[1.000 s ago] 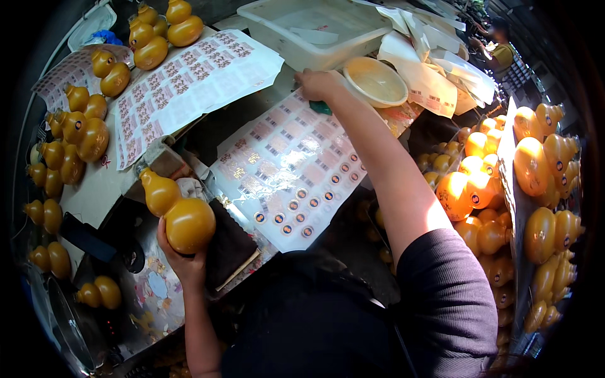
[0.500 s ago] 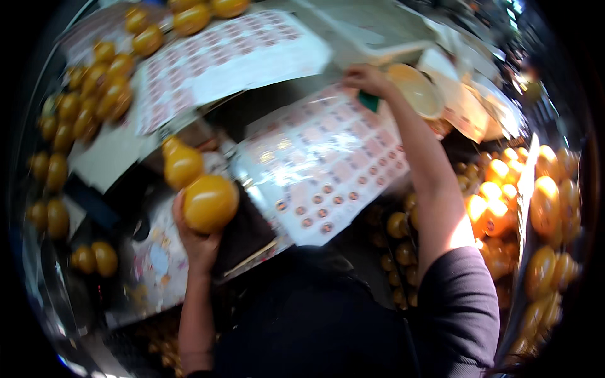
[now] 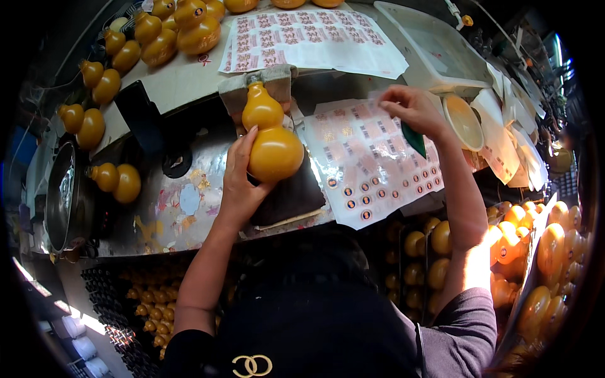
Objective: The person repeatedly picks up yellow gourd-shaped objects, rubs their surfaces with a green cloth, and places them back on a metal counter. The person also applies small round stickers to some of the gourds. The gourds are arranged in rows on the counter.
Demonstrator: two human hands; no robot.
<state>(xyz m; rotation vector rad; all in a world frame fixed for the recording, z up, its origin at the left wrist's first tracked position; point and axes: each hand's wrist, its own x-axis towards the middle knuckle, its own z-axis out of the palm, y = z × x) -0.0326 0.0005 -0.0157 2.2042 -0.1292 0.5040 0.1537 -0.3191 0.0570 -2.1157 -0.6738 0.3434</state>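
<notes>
My left hand (image 3: pixel 241 189) is wrapped round the lower side of a glossy yellow bottle gourd (image 3: pixel 275 154). The gourd is held upright, its neck toward the far side, over a dark pad (image 3: pixel 293 200) on the bench. Over the upper right of a plastic-covered sheet of small stickers (image 3: pixel 368 165), my right hand (image 3: pixel 414 113) has its fingers bent and thumb near the fingertips. A flat green pointed piece (image 3: pixel 413 140) is tucked in that palm. Whether the fingertips pinch a sticker is too small to tell. Behind the gourd lies a folded grey cloth (image 3: pixel 234 88).
Several more gourds (image 3: pixel 198 38) stand at the far left. A second printed sheet (image 3: pixel 309 44) lies behind, near a clear plastic tub (image 3: pixel 435 53). Right of my hand are a round bowl (image 3: pixel 463 121) and loose papers (image 3: pixel 501 142). Crates of gourds (image 3: pixel 413 274) sit below the bench.
The view has swung, so the bench appears shifted. The gourd in my left hand now stands more upright. My right hand stays near the sticker sheet's far edge with the green piece.
</notes>
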